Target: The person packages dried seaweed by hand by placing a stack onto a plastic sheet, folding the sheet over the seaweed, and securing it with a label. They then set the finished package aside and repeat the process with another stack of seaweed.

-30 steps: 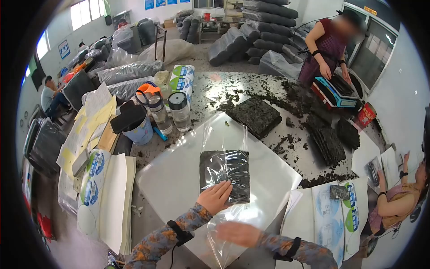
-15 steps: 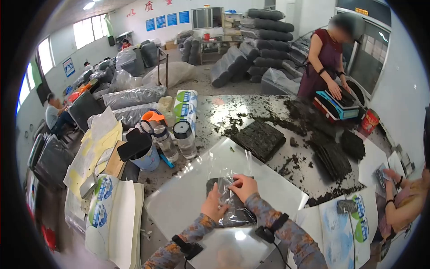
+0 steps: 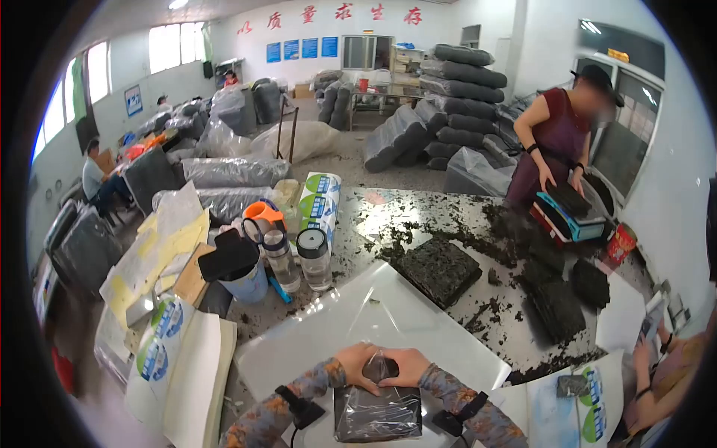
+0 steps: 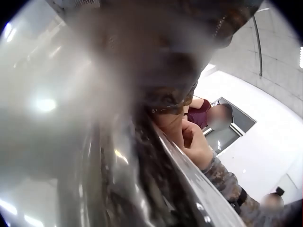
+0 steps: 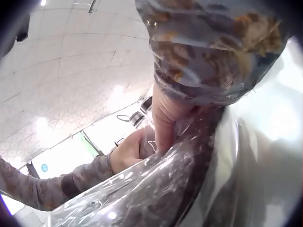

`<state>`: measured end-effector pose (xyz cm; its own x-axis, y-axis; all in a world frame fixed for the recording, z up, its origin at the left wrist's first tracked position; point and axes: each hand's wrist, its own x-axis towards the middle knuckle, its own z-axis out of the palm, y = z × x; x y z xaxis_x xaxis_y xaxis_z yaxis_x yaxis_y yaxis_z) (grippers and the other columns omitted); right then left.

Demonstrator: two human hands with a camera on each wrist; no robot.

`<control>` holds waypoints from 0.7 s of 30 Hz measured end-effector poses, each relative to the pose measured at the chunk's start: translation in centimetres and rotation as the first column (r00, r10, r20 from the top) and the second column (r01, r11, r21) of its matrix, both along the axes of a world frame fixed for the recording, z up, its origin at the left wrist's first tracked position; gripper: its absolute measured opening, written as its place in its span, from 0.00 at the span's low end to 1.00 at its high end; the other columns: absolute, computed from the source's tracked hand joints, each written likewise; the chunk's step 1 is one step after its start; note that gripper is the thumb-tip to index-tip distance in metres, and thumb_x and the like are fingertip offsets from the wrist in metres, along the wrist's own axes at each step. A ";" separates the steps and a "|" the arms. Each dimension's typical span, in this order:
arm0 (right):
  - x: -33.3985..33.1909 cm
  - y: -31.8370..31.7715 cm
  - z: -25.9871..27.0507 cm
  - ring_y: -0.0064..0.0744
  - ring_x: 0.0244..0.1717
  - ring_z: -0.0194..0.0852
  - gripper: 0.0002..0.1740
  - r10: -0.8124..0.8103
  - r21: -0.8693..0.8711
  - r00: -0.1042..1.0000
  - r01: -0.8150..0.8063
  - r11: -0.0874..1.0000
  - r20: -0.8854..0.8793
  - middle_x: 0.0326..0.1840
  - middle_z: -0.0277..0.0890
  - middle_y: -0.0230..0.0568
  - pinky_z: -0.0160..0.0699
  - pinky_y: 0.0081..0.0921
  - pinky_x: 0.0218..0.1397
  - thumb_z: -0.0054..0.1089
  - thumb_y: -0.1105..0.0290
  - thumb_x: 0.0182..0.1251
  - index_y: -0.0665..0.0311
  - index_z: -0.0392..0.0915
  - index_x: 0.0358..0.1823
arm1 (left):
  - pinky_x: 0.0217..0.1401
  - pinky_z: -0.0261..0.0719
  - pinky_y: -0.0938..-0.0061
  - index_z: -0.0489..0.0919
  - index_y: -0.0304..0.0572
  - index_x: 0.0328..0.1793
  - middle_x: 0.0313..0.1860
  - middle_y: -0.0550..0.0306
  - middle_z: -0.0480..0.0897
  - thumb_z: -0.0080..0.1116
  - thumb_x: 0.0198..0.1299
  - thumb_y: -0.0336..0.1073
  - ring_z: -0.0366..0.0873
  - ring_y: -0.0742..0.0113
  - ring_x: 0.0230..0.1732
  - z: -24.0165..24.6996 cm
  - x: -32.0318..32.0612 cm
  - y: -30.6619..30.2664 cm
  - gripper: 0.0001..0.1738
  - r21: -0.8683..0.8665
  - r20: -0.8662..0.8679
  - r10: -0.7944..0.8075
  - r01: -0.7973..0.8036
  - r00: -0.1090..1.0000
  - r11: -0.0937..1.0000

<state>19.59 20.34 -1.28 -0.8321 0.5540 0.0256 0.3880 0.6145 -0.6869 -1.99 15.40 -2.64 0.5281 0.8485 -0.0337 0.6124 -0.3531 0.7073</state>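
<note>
A dark flat block wrapped in clear plastic (image 3: 378,415) lies at the near part of the white sheet (image 3: 299,336). At the block's far edge, my left hand (image 3: 357,366) and my right hand (image 3: 408,366) meet, fingers bent round the plastic film, thumbs close together on the near side. The left wrist view shows the shiny wrap (image 4: 137,179) close up and the right hand (image 5: 165,118) pinches the film in the right wrist view. The left hand (image 5: 128,151) faces it there. Some fingertips are hidden behind the film.
A dark stack (image 3: 441,270) and loose flakes lie beyond the sheet. Bottles (image 3: 314,261), a blue cup (image 3: 246,282) and papers (image 3: 142,261) stand left. Packages (image 3: 594,407) lie right. A person (image 3: 556,142) works at a blue-edged scale (image 3: 571,213); another sits at the right edge.
The head view has tilted up. Both hands have moved from on top of the block to its far edge and come together on the film there.
</note>
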 end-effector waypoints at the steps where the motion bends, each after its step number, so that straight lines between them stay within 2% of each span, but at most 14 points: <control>1: -0.1 0.3 0.4 0.46 0.48 0.81 0.38 0.029 -0.010 1.000 -0.029 1.000 0.010 0.48 0.81 0.49 0.78 0.32 0.55 0.75 0.50 0.48 0.64 0.75 0.58 | 0.64 0.70 0.60 0.72 0.39 0.64 0.57 0.41 0.75 0.77 0.34 0.61 0.72 0.45 0.61 0.1 0.0 0.9 0.52 -0.043 -0.011 -0.038 0.037 0.999 0.998; 2: 0.3 0.6 0.2 0.37 0.47 0.82 0.33 -0.037 -0.155 0.982 0.009 0.988 -0.184 0.48 0.81 0.48 0.78 0.29 0.53 0.75 0.58 0.51 0.68 0.75 0.56 | 0.63 0.71 0.60 0.73 0.39 0.63 0.56 0.42 0.76 0.77 0.33 0.62 0.73 0.45 0.60 0.4 -0.2 1.5 0.52 -0.081 -0.030 -0.077 0.074 0.997 0.994; 3: -0.1 1.6 -1.2 0.34 0.46 0.81 0.32 -0.285 -0.231 0.910 0.220 0.948 -0.302 0.47 0.81 0.48 0.78 0.28 0.52 0.76 0.60 0.51 0.69 0.76 0.55 | 0.64 0.70 0.61 0.73 0.38 0.62 0.56 0.42 0.75 0.77 0.34 0.62 0.72 0.45 0.60 0.5 -0.4 1.7 0.51 -0.047 -0.028 -0.075 0.074 0.997 0.996; 5: -1.5 5.7 -5.9 0.28 0.45 0.80 0.31 -0.712 -0.464 0.544 0.541 0.702 -0.443 0.46 0.82 0.48 0.79 0.25 0.50 0.77 0.62 0.51 0.70 0.76 0.54 | 0.64 0.69 0.62 0.73 0.37 0.61 0.57 0.42 0.75 0.77 0.35 0.62 0.72 0.46 0.60 0.1 -0.1 1.2 0.51 0.008 -0.036 -0.088 0.088 0.996 0.996; 7: -4.7 8.6 -8.5 0.26 0.43 0.80 0.29 -0.727 -0.351 0.634 0.640 0.684 -0.263 0.42 0.82 0.48 0.79 0.24 0.45 0.76 0.62 0.54 0.68 0.78 0.55 | 0.65 0.69 0.62 0.69 0.38 0.66 0.59 0.41 0.74 0.75 0.35 0.64 0.71 0.45 0.61 -0.1 -0.2 1.0 0.55 0.002 -0.069 -0.087 0.087 0.994 0.996; 10: -7.3 10.3 -2.7 0.24 0.41 0.80 0.27 -0.409 -0.571 0.902 0.266 0.777 -0.137 0.42 0.83 0.46 0.79 0.24 0.43 0.74 0.60 0.56 0.68 0.80 0.53 | 0.65 0.68 0.60 0.64 0.39 0.71 0.62 0.40 0.73 0.75 0.34 0.65 0.70 0.45 0.64 1.7 0.3 -0.1 0.60 0.051 -0.136 0.008 -0.001 0.991 0.999; 12: -7.3 9.2 1.5 0.24 0.41 0.80 0.24 -0.347 -0.485 0.931 0.254 0.837 -0.112 0.42 0.84 0.44 0.79 0.24 0.44 0.72 0.60 0.59 0.69 0.81 0.52 | 0.66 0.67 0.57 0.60 0.39 0.74 0.64 0.38 0.71 0.76 0.33 0.65 0.68 0.45 0.66 2.2 0.8 -2.1 0.65 0.198 -0.177 0.129 -0.093 0.976 0.976; 13: -6.8 8.1 3.2 0.24 0.42 0.80 0.23 -0.319 -0.438 0.943 0.250 0.863 -0.092 0.42 0.84 0.43 0.79 0.24 0.44 0.70 0.60 0.60 0.69 0.81 0.51 | 0.67 0.67 0.56 0.59 0.38 0.75 0.65 0.38 0.70 0.76 0.31 0.65 0.67 0.44 0.67 2.3 1.0 -3.4 0.66 0.364 -0.183 0.272 -0.192 0.945 0.911; 15: -4.6 4.0 3.4 0.34 0.39 0.82 0.20 -0.268 -0.293 0.897 0.167 0.942 -0.352 0.36 0.84 0.42 0.78 0.25 0.46 0.64 0.60 0.64 0.71 0.83 0.46 | 0.68 0.65 0.54 0.57 0.36 0.75 0.66 0.37 0.68 0.77 0.29 0.65 0.66 0.43 0.68 1.9 2.1 -6.0 0.69 0.648 -0.109 0.525 -0.340 0.844 0.681; 16: -3.2 0.1 4.5 0.38 0.43 0.82 0.19 -0.254 -0.234 0.924 0.189 0.954 -0.287 0.40 0.84 0.42 0.77 0.30 0.51 0.61 0.61 0.66 0.69 0.82 0.50 | 0.72 0.61 0.54 0.59 0.38 0.75 0.69 0.40 0.66 0.73 0.42 0.54 0.62 0.47 0.72 1.6 2.9 -6.8 0.56 0.565 -0.036 0.627 -0.502 0.778 0.655; 17: -2.0 -3.4 4.7 0.42 0.48 0.81 0.19 -0.242 -0.179 0.947 0.207 0.962 -0.209 0.44 0.83 0.43 0.76 0.34 0.56 0.58 0.62 0.68 0.68 0.80 0.54 | 0.72 0.60 0.55 0.59 0.38 0.75 0.70 0.40 0.65 0.69 0.46 0.51 0.61 0.47 0.73 0.9 3.3 -6.9 0.51 0.592 -0.011 0.619 -0.494 0.785 0.637; 19: -0.1 -8.5 0.1 0.50 0.64 0.70 0.30 0.065 0.283 0.972 0.001 0.959 -0.225 0.62 0.73 0.51 0.64 0.43 0.69 0.57 0.56 0.68 0.69 0.69 0.65 | 0.74 0.59 0.57 0.59 0.37 0.74 0.72 0.40 0.63 0.61 0.55 0.44 0.58 0.47 0.75 0.0 3.0 -6.0 0.42 0.636 0.040 0.601 -0.484 0.799 0.601; 20: 0.6 -10.4 0.6 0.52 0.70 0.60 0.37 0.082 0.292 0.988 -0.041 0.956 -0.131 0.68 0.64 0.55 0.57 0.46 0.73 0.57 0.51 0.67 0.70 0.62 0.69 | 0.75 0.60 0.60 0.64 0.39 0.72 0.73 0.45 0.64 0.52 0.59 0.33 0.60 0.51 0.75 1.9 3.3 -6.5 0.32 0.587 0.000 0.493 -0.399 0.870 0.704; 21: 1.3 -11.8 1.4 0.55 0.75 0.51 0.45 0.102 0.302 0.994 -0.084 0.950 -0.044 0.74 0.55 0.58 0.50 0.49 0.76 0.58 0.47 0.65 0.72 0.56 0.72 | 0.74 0.61 0.61 0.66 0.39 0.71 0.72 0.46 0.66 0.51 0.59 0.33 0.61 0.52 0.74 0.9 3.3 -6.9 0.30 0.542 -0.041 0.358 -0.280 0.933 0.792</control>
<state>20.91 8.53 0.07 -0.8717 0.4339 0.2278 0.2845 0.8265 -0.4858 1.34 8.53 -1.79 0.2475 0.8779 0.4099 0.8302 -0.4103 0.3775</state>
